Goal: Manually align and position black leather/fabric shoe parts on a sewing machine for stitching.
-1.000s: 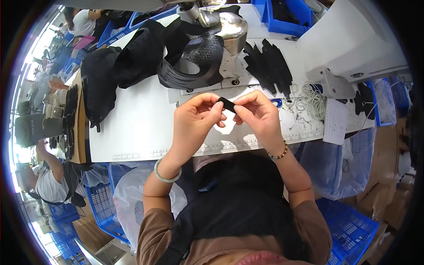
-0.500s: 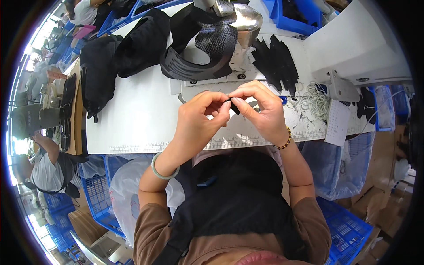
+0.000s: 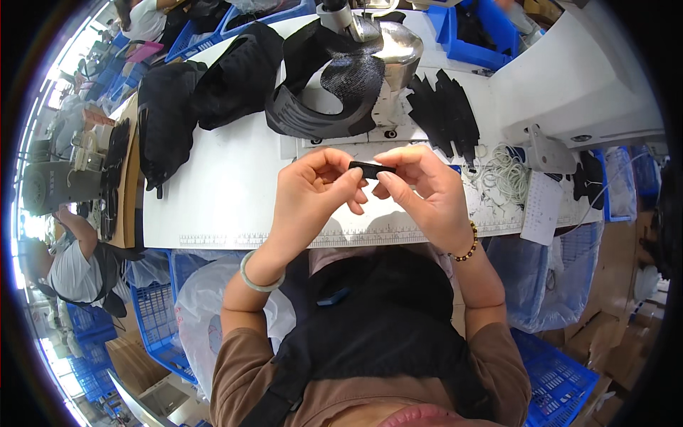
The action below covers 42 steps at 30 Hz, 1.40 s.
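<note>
A short black fabric strip (image 3: 371,170) is stretched level between my two hands, above the near part of the white worktable (image 3: 213,203). My left hand (image 3: 317,191) pinches its left end between thumb and fingers. The right end is pinched by my right hand (image 3: 422,191) in the same way. Beyond my hands, a grey and black knitted shoe upper (image 3: 324,114) lies at the sewing machine (image 3: 353,21). A fanned pile of black strips (image 3: 447,117) rests to the right of it.
Black fabric pieces (image 3: 235,75) lie at the far left. White cord (image 3: 509,174) and a paper sheet (image 3: 542,206) are on the right, below the machine's white arm (image 3: 583,78). A blue bin (image 3: 473,35) stands at the back. Blue crates (image 3: 153,306) flank me; other people sit leftward.
The strip, mostly hidden between my fingertips before, is now held out lengthwise. My hands have moved slightly apart and a little nearer to me.
</note>
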Each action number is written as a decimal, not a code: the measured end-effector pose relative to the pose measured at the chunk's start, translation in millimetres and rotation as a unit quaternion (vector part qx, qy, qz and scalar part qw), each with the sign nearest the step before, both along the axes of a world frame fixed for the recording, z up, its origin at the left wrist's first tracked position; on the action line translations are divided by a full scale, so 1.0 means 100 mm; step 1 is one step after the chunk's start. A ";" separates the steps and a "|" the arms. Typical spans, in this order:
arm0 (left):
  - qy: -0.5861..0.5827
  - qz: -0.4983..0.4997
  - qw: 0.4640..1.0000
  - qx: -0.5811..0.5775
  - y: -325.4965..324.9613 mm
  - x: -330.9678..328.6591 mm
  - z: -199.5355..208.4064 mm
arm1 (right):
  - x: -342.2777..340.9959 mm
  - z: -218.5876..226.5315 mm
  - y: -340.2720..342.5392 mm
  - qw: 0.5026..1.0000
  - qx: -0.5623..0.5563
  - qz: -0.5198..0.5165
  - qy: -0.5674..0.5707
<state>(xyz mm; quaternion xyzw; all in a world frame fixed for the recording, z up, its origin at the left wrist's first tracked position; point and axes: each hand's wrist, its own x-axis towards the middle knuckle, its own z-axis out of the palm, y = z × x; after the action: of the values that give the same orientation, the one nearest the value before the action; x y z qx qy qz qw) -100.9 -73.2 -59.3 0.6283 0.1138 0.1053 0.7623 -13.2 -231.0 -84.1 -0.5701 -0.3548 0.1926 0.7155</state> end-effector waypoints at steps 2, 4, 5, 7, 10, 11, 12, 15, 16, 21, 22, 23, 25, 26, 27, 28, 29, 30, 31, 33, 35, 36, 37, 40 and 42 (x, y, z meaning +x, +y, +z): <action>0.034 -0.057 0.996 0.065 0.04 0.01 0.10 | 0.04 0.10 -0.02 0.998 -0.056 0.019 -0.029; 0.031 -0.079 0.993 0.083 0.07 0.03 0.18 | 0.11 0.17 -0.02 0.995 -0.063 0.030 -0.077; 0.032 -0.101 0.989 0.100 0.08 0.04 0.22 | 0.12 0.21 -0.02 0.989 -0.070 0.041 -0.123; 0.029 -0.100 0.988 0.116 0.11 0.05 0.25 | 0.12 0.31 -0.03 0.981 -0.083 0.020 -0.172; 0.030 -0.108 0.990 0.088 0.13 0.06 0.27 | 0.15 0.34 -0.03 0.956 -0.100 -0.019 -0.276; 0.029 -0.109 0.991 0.071 0.14 0.07 0.27 | 0.17 0.34 -0.03 0.937 -0.103 -0.035 -0.332; 0.029 -0.110 0.992 0.053 0.13 0.08 0.27 | 0.17 0.34 -0.04 0.937 -0.103 -0.037 -0.331; 0.036 -0.123 0.991 0.044 0.16 0.09 0.31 | 0.20 0.34 -0.03 0.923 -0.085 -0.041 -0.374; 0.035 -0.123 0.991 0.046 0.17 0.09 0.33 | 0.21 0.35 -0.03 0.920 -0.081 -0.039 -0.382; 0.024 -0.095 0.992 0.085 0.24 0.07 0.51 | 0.20 0.41 0.05 0.923 -0.045 -0.064 -0.378; 0.011 -0.072 0.993 0.088 0.30 0.07 0.56 | 0.17 0.42 0.07 0.958 -0.050 -0.097 -0.264; -0.011 -0.041 0.995 0.089 0.36 0.08 0.62 | 0.17 0.43 0.10 0.979 -0.055 -0.128 -0.147; -0.067 -0.005 0.988 0.141 0.45 0.14 0.76 | 0.14 0.52 0.17 0.989 -0.048 -0.116 -0.075; -0.070 0.010 0.986 0.148 0.47 0.19 0.82 | 0.14 0.56 0.23 0.997 -0.009 -0.064 0.038; -0.074 0.023 0.985 0.156 0.50 0.26 0.86 | 0.14 0.61 0.30 0.988 0.032 -0.012 0.151; -0.071 0.015 0.986 0.149 0.52 0.33 0.89 | 0.14 0.66 0.39 0.975 0.060 -0.016 0.213; -0.072 0.014 0.986 0.150 0.51 0.38 0.89 | 0.14 0.62 0.43 0.975 0.061 -0.017 0.211; -0.054 0.004 0.988 0.143 0.51 0.43 0.90 | 0.17 0.54 0.50 0.979 0.093 -0.036 0.178; -0.036 -0.007 0.990 0.136 0.52 0.47 0.88 | 0.19 0.49 0.56 0.980 0.124 -0.055 0.146; -0.003 -0.021 0.989 0.146 0.54 0.56 0.81 | 0.18 0.43 0.57 0.983 0.110 -0.084 0.120; 0.033 -0.023 0.986 0.164 0.56 0.66 0.76 | 0.24 0.35 0.59 0.984 0.103 -0.130 0.071; 0.025 -0.022 0.986 0.165 0.55 0.65 0.77 | 0.22 0.36 0.58 0.982 0.108 -0.145 0.056; 0.029 -0.029 0.986 0.160 0.55 0.65 0.78 | 0.21 0.37 0.57 0.982 0.109 -0.144 0.050; 0.037 -0.036 0.988 0.148 0.60 0.69 0.77 | 0.24 0.33 0.61 0.979 0.112 -0.165 -0.046; 0.040 -0.038 0.988 0.142 0.63 0.72 0.76 | 0.28 0.27 0.64 0.973 0.102 -0.180 -0.102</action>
<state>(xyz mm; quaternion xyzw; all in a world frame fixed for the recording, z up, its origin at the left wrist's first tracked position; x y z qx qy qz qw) -28.6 -10.1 16.5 0.7379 0.1044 0.0658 0.6635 14.3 -167.3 -56.9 -0.5651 -0.3354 -0.0356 0.7529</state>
